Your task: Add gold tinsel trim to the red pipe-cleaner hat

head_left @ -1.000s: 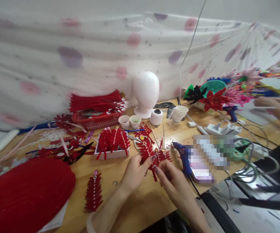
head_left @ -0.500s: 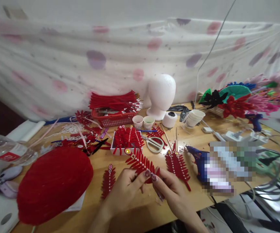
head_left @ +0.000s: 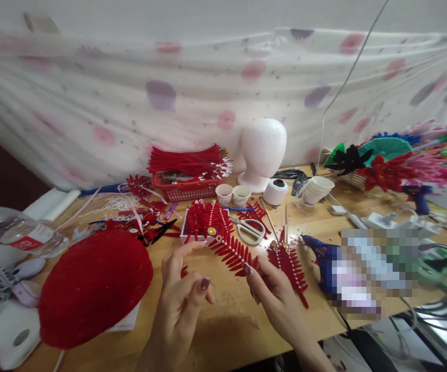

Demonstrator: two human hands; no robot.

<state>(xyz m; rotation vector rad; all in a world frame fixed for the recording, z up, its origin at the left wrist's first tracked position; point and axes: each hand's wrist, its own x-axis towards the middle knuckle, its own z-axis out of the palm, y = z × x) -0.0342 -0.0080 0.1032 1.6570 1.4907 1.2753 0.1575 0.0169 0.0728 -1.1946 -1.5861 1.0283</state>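
My right hand (head_left: 275, 294) pinches the lower end of a red feather-shaped ornament (head_left: 233, 254), which has a line of white beads down its middle and a yellow gem at its top. To its left, my left hand (head_left: 182, 294) is apart from the ornament, index finger stretched out and thumb spread. Beyond the ornament, a white box (head_left: 185, 233) holds more red beaded pieces. Two similar feather-shaped pieces (head_left: 291, 268) lie to the right of my right hand. Another red piece is mostly hidden behind my left hand.
Grey-handled scissors (head_left: 251, 231) lie behind the ornament. A large red fuzzy oval (head_left: 95, 289) stands at left beside a plastic bottle (head_left: 22, 232). A blue glue gun (head_left: 320, 256) lies at right. Farther back are a foam head (head_left: 264, 150), a red basket (head_left: 187, 191) and paper cups (head_left: 242, 196).
My left hand has let go of the ornament and moved left and down, its fingers opening. The ornament stays in my right hand. The whole view has shifted slightly.
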